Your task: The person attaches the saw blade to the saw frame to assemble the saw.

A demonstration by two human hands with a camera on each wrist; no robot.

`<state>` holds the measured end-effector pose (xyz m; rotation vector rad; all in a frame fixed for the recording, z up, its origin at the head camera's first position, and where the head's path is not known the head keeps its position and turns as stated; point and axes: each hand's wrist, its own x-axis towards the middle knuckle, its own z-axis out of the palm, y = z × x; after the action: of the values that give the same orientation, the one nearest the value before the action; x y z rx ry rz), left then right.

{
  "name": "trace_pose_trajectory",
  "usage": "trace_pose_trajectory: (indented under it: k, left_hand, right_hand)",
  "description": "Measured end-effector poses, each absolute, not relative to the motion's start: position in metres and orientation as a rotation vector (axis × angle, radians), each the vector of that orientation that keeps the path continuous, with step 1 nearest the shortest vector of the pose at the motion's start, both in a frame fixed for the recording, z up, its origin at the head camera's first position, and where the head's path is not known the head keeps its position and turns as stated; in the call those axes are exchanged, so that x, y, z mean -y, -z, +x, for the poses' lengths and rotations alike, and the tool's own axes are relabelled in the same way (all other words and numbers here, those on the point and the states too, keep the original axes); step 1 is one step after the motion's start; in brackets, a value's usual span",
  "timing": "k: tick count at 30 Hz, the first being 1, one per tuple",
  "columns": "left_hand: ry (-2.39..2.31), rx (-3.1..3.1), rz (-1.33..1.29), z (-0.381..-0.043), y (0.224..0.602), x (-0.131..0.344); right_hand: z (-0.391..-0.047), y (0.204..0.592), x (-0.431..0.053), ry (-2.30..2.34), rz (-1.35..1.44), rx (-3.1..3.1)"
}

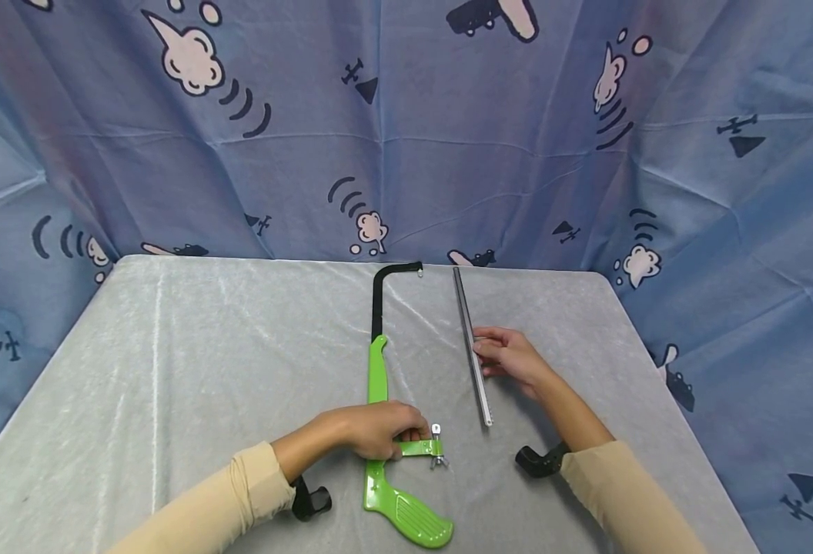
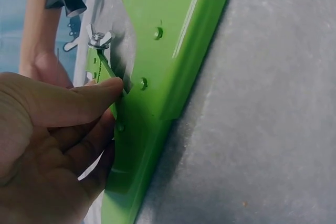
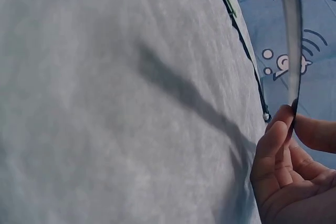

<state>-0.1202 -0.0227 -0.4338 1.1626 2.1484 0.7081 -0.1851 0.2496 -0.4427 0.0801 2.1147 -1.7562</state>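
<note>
A hacksaw frame [image 1: 377, 373] lies on the table, its green handle [image 1: 416, 517] toward me and its black bow [image 1: 377, 308] pointing away. No blade spans it. My left hand [image 1: 386, 429] pinches the short green arm above the handle between thumb and fingers. At that arm's end sits a metal wing nut [image 2: 100, 39], just beyond the fingertips. To the right, my right hand [image 1: 512, 358] holds a thin grey hacksaw blade [image 1: 466, 319] near its middle. One end of the blade [image 3: 292, 30], with a hole in it, rises from the pinch in the right wrist view.
A pale grey cloth covers the table [image 1: 240, 369]. Behind it hangs a blue patterned curtain [image 1: 434, 185]. Black wrist devices [image 1: 312, 502] show beside both sleeves. The blade casts a shadow on the cloth in the right wrist view.
</note>
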Motion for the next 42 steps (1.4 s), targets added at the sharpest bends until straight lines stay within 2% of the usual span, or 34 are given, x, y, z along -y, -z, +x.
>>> trace_pose_trajectory:
  k: [42]
  left_hand:
    - [-0.734,-2.154,1.235,-0.121,0.441,0.026]
  right_hand:
    - [-0.189,0.449,-0.209,1.729,-0.046,-2.092]
